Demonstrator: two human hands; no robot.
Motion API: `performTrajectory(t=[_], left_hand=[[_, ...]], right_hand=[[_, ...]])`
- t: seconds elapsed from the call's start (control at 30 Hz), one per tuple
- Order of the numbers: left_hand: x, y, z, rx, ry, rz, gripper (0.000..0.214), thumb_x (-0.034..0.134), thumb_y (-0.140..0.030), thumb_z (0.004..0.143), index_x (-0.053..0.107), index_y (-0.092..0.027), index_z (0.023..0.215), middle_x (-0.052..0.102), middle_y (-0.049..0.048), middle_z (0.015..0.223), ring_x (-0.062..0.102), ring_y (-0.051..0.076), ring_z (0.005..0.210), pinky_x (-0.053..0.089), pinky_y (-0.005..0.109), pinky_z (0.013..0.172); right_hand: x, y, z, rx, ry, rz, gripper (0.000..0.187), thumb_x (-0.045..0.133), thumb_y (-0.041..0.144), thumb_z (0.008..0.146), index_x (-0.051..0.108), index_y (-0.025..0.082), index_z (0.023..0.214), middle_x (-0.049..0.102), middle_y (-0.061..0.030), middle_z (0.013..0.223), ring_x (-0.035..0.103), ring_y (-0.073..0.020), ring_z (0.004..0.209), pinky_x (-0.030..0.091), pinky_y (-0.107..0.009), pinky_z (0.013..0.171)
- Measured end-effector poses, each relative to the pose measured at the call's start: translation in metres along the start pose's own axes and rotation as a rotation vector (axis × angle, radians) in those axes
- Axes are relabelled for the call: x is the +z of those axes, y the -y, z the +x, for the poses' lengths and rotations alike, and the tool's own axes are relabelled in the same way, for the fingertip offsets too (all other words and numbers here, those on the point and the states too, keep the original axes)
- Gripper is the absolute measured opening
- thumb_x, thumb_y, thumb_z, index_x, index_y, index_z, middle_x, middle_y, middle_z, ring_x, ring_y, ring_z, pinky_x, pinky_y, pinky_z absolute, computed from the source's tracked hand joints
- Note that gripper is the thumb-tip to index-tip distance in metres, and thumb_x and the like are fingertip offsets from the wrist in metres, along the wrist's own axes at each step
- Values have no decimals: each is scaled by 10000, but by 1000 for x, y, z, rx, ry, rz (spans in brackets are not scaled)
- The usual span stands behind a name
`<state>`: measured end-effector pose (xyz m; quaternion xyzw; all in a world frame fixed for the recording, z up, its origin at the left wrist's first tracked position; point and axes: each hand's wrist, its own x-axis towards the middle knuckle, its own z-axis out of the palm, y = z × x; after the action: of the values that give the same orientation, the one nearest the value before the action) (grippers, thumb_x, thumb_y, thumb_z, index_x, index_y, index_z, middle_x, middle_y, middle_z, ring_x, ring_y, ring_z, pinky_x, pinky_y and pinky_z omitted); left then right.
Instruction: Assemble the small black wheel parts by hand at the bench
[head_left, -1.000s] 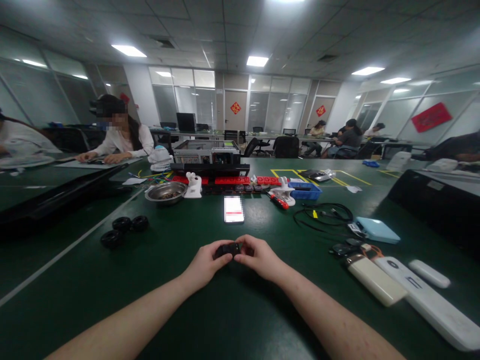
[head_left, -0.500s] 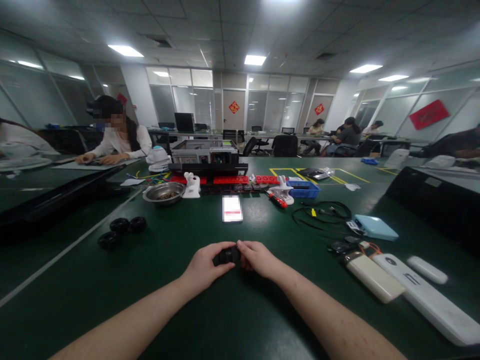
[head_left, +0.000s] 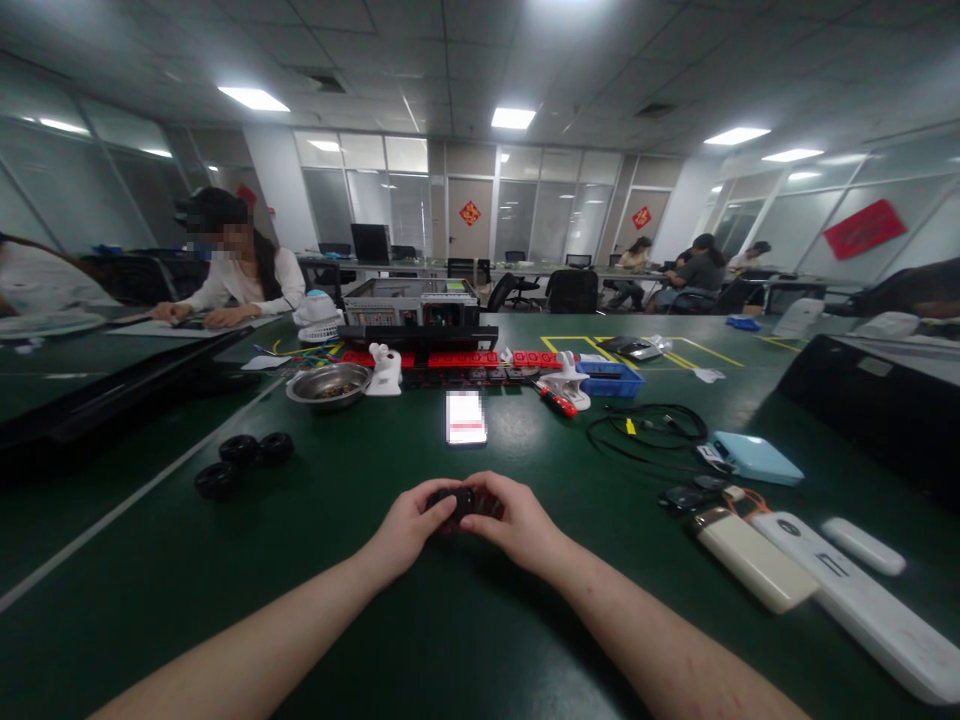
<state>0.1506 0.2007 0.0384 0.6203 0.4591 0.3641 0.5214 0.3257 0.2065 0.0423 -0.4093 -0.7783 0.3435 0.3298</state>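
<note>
Between my two hands, above the green table (head_left: 465, 610), is a small black wheel (head_left: 464, 501), partly covered by fingers. My left hand (head_left: 415, 522) grips its left side, the thumb lying across the front. On the other side my right hand (head_left: 516, 518) curls round it, with thumb and fingertips against the wheel. Three similar black wheels (head_left: 238, 449) lie together to the left. Straight ahead of my hands rests a phone (head_left: 466, 417) with a lit screen.
A metal bowl (head_left: 329, 384) of small parts stands at the back left. Behind are an opened computer case (head_left: 411, 300), a red-handled tool (head_left: 559, 401) and a blue tray (head_left: 611, 379). Cables (head_left: 646, 432), a cream power bank (head_left: 754, 560) and a long white device (head_left: 855, 600) lie right.
The wheel has been turned in my fingers. My left thumb has moved up onto its front, and my right hand has opened wider around its right side.
</note>
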Motion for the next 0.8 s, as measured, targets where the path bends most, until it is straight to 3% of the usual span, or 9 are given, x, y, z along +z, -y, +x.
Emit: performTrajectory(t=[0.17, 0.23, 0.3, 0.4, 0.5, 0.63, 0.8], left_hand=[[0, 2, 2, -25, -19, -45, 322, 520, -313, 749, 527, -163, 1034, 599, 62, 992, 588, 182, 837, 491, 313, 716], [0, 0, 0, 24, -55, 41, 320, 546, -286, 732, 535, -175, 1032, 597, 59, 1016, 577, 189, 894, 481, 324, 768], [1, -2, -3, 89, -88, 174, 324, 565, -269, 712, 547, -195, 1027, 601, 48, 1030, 561, 194, 946, 461, 339, 822], [1, -5, -7, 186, -100, 352, 366, 576, -266, 693, 551, -230, 1056, 600, 32, 1077, 531, 204, 1014, 418, 362, 888], [0, -7, -10, 200, -94, 398, 433, 579, -291, 690, 522, -248, 1117, 579, 25, 1134, 504, 214, 1061, 391, 361, 914], [3, -10, -9, 92, -71, 184, 408, 542, -338, 723, 519, -193, 1104, 598, 62, 1083, 563, 214, 962, 447, 346, 824], [8, -6, -3, -118, -11, -178, 370, 444, -407, 780, 529, -111, 985, 654, 78, 832, 630, 173, 694, 475, 307, 655]], right_hand=[[2, -1, -1, 27, -17, 20, 458, 624, 320, 693, 442, 224, 1102, 549, -16, 875, 506, -115, 669, 403, -235, 587], [2, -5, 1, 74, -25, 54, 402, 554, 370, 748, 435, 209, 1097, 556, -15, 838, 507, -109, 647, 399, -229, 572], [3, -10, 3, 128, -6, 72, 292, 420, 423, 820, 512, 176, 947, 556, -7, 731, 501, -101, 601, 386, -221, 545], [5, -15, 5, 191, 42, 76, 410, 310, 459, 852, 525, 152, 687, 515, 8, 578, 479, -90, 518, 360, -209, 497], [4, -14, 5, 165, 47, 57, 339, 370, 408, 843, 522, 153, 679, 509, 14, 573, 476, -90, 524, 351, -204, 492], [-1, -4, 3, 58, 14, 7, 152, 516, 299, 777, 550, 166, 842, 526, 11, 670, 475, -101, 593, 365, -209, 530], [-4, 5, 1, 5, 27, -8, 295, 602, 220, 704, 523, 196, 987, 542, 3, 746, 506, -122, 657, 407, -232, 585]])
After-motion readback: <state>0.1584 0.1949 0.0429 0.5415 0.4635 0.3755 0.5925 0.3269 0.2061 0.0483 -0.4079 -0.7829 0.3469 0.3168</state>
